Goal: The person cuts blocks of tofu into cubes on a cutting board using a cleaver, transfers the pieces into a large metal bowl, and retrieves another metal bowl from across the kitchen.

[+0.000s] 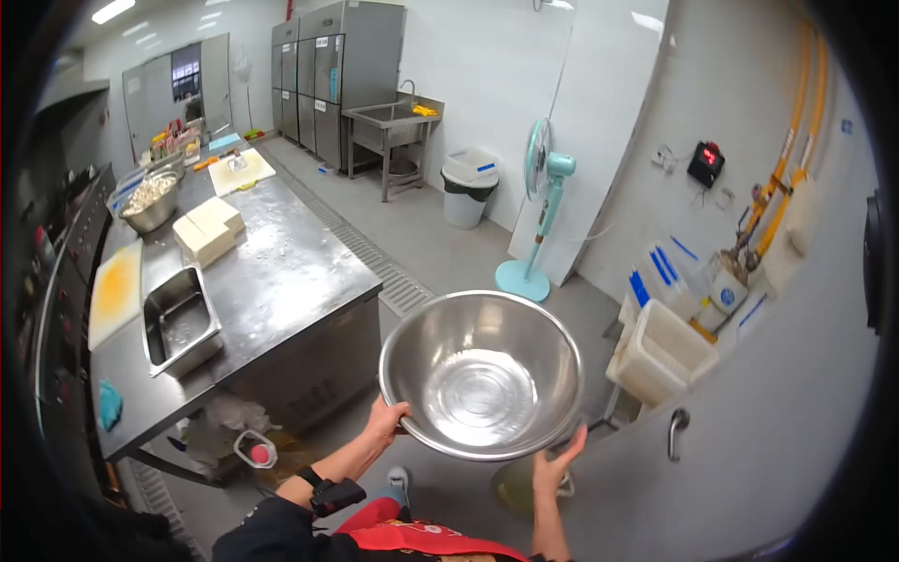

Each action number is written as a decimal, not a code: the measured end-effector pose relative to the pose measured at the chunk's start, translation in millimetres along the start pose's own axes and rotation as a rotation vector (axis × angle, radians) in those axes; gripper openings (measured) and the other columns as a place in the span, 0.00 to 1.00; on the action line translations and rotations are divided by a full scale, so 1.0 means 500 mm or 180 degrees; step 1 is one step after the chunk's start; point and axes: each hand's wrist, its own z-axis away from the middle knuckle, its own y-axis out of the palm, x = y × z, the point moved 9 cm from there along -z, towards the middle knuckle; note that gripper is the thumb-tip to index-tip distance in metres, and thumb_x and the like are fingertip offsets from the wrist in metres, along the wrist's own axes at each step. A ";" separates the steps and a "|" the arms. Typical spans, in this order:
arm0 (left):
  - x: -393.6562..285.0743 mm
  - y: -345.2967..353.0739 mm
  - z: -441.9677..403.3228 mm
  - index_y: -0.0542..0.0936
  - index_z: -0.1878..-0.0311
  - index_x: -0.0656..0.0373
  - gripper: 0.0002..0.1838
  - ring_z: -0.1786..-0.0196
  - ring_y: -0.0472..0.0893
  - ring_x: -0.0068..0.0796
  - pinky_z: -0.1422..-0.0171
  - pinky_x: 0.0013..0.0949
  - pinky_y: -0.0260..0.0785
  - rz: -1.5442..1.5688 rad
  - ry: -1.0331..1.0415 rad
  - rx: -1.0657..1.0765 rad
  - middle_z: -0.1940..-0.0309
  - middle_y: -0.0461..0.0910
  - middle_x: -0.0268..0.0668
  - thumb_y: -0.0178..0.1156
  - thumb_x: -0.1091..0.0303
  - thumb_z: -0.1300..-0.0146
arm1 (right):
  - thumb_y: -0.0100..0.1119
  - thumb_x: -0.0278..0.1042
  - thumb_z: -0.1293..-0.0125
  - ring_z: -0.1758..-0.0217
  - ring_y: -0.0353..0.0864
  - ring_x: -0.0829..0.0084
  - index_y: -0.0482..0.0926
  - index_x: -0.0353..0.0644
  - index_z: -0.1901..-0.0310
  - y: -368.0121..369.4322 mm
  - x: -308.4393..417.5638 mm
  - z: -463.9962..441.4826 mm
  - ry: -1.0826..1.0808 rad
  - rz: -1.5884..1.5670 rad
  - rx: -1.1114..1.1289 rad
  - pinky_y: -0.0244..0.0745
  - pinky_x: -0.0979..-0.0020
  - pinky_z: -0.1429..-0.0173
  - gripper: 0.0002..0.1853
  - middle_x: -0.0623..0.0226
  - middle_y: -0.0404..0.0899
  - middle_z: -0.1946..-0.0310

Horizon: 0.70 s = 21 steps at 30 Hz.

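A large, shiny steel bowl [481,375] is held up in front of my body, its inside facing me and nothing in it. My left hand [385,421] grips the bowl's lower left rim, thumb over the edge. At the lower right rim, my right hand [559,462] supports the bowl with the thumb raised and the other fingers partly hidden. To the left is a steel table [281,272] bearing a rectangular steel pan [180,323], white blocks [208,229] and a smaller bowl of pale pieces [150,201].
A teal fan [537,211] and a lined bin [465,201] stand ahead. White plastic baskets [663,351] are at the right, near a door handle [677,435]. A sink [389,117] and steel cabinets [323,84] stand at the back.
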 end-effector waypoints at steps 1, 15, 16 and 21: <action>-0.021 0.024 -0.050 0.70 0.51 0.61 0.22 0.67 0.81 0.33 0.66 0.46 0.80 -0.0036 0.0195 -0.0014 0.66 0.76 0.38 0.57 0.78 0.54 | 0.68 0.47 0.49 0.33 0.61 0.56 0.64 0.45 0.38 0.030 -0.126 -0.019 0.1238 -0.1853 0.0178 0.56 0.52 0.32 0.38 0.59 0.67 0.39; -0.312 0.221 -0.746 0.68 0.39 0.63 0.36 0.48 0.79 0.52 0.43 0.43 0.71 -0.1088 0.1633 -0.0423 0.52 0.78 0.56 0.64 0.63 0.54 | 0.57 0.36 0.38 0.45 0.76 0.61 0.74 0.38 0.49 0.404 -0.570 -0.601 0.3196 -0.2017 0.0664 0.73 0.57 0.41 0.18 0.57 0.77 0.50; -0.339 0.232 -0.794 0.68 0.38 0.63 0.36 0.48 0.79 0.53 0.43 0.43 0.71 -0.0978 0.1584 -0.0349 0.51 0.78 0.56 0.64 0.62 0.54 | 0.56 0.41 0.35 0.49 0.77 0.63 0.73 0.37 0.50 0.452 -0.559 -0.644 0.3215 -0.1719 0.0628 0.74 0.62 0.45 0.18 0.54 0.78 0.53; -0.486 0.204 -1.007 0.69 0.39 0.62 0.35 0.49 0.80 0.45 0.44 0.40 0.71 -0.0907 0.1395 -0.0998 0.52 0.80 0.51 0.64 0.66 0.54 | 0.62 0.38 0.37 0.33 0.64 0.53 0.55 0.42 0.29 0.686 -0.675 -0.902 0.2291 -0.0359 0.2421 0.58 0.57 0.28 0.38 0.59 0.63 0.32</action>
